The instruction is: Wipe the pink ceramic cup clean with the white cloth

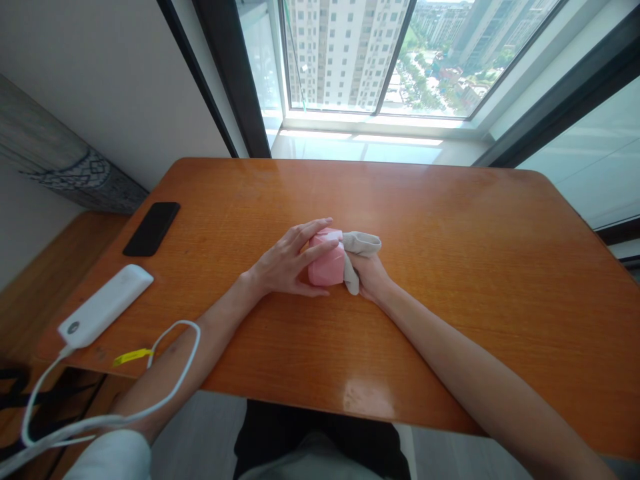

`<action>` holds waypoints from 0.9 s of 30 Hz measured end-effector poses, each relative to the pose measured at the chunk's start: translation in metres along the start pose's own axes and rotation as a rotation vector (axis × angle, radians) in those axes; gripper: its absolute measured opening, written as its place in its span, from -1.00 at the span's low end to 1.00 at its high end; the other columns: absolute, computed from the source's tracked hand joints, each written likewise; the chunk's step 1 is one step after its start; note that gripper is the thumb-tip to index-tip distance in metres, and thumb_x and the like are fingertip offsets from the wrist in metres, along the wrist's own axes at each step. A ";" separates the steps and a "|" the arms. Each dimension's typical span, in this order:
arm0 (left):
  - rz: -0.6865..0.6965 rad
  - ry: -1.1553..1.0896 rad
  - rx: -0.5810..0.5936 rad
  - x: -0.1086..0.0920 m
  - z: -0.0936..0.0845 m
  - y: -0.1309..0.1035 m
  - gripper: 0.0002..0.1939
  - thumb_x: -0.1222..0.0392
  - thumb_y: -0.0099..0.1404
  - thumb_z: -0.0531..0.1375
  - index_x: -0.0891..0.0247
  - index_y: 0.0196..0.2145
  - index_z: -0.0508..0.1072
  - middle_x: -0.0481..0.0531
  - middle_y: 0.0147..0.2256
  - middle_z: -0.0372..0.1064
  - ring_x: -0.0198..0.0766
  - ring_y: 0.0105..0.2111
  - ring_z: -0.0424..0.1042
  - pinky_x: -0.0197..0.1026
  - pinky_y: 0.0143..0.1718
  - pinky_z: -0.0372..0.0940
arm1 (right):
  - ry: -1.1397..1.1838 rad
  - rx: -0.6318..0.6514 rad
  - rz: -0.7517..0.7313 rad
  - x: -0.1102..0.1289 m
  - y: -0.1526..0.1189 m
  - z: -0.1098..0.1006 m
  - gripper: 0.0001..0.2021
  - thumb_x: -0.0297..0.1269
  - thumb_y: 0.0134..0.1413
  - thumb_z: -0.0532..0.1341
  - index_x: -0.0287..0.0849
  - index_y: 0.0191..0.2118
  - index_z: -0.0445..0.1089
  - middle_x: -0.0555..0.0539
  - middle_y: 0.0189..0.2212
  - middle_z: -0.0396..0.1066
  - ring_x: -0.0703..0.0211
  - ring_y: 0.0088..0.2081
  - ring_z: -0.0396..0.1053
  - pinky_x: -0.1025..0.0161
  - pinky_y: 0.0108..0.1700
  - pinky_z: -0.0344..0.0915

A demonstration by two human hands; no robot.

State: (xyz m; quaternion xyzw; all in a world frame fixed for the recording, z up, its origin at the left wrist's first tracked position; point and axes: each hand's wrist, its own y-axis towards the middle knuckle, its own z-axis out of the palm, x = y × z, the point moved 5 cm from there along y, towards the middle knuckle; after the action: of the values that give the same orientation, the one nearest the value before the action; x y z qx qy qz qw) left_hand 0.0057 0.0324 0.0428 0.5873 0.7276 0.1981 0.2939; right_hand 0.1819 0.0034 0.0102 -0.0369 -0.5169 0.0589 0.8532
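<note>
Here, my left hand [294, 259] clasps a pink container [327, 269] with half-spread fingers; my right hand [370, 275] touches grey cloth [363, 243] against it, finger closure hidden. Contents: can't tell.

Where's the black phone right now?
In the head view, the black phone lies flat near the left edge of the table, just beyond the white device with a cable.

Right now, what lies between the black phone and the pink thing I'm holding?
From the black phone, first bare tabletop, then your left hand, its fingers on the pink thing. The head view shows this.
</note>
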 end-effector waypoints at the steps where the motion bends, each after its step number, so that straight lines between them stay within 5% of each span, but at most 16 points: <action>1: 0.019 0.029 -0.009 0.001 -0.002 -0.001 0.25 -0.40 0.26 0.45 -0.01 0.63 -0.09 0.44 0.56 -0.01 0.34 0.52 0.19 0.36 0.41 0.32 | 0.005 0.007 0.005 -0.001 0.000 0.000 -0.57 0.08 -0.27 0.70 -0.04 -0.38 0.62 0.00 -0.40 0.66 0.10 -0.36 0.58 0.20 -0.27 0.54; 6: 0.037 0.096 0.013 0.003 -0.002 -0.002 0.30 -0.42 0.24 0.46 0.00 0.64 -0.15 0.44 0.58 -0.05 0.30 0.53 0.18 0.35 0.43 0.31 | 0.034 0.006 0.015 -0.003 0.001 -0.003 -0.58 0.07 -0.22 0.69 -0.04 -0.31 0.65 0.01 -0.40 0.65 0.14 -0.39 0.54 0.23 -0.30 0.51; 15: -0.086 0.015 -0.020 0.001 -0.002 0.003 0.17 -0.37 0.20 0.50 0.12 0.53 0.10 0.43 0.39 0.31 0.25 0.34 0.46 0.28 0.30 0.48 | 0.019 -0.027 0.001 -0.001 0.002 -0.005 -0.56 0.07 -0.23 0.70 -0.08 -0.38 0.59 0.03 -0.50 0.55 0.21 -0.47 0.40 0.28 -0.44 0.37; 27: -0.494 -0.338 -0.036 0.007 -0.001 0.005 0.06 -0.31 0.08 0.55 0.12 0.40 0.31 0.23 0.24 0.51 0.14 0.16 0.59 0.10 0.24 0.47 | -0.015 -0.052 0.027 -0.004 0.001 -0.007 -0.53 0.12 -0.27 0.68 -0.07 -0.42 0.55 0.05 -0.55 0.50 0.22 -0.50 0.33 0.27 -0.48 0.28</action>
State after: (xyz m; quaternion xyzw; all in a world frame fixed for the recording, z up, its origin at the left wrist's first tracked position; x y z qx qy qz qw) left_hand 0.0080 0.0408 0.0450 0.4120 0.7856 0.0329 0.4604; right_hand 0.1866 0.0034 0.0030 -0.0654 -0.5243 0.0573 0.8471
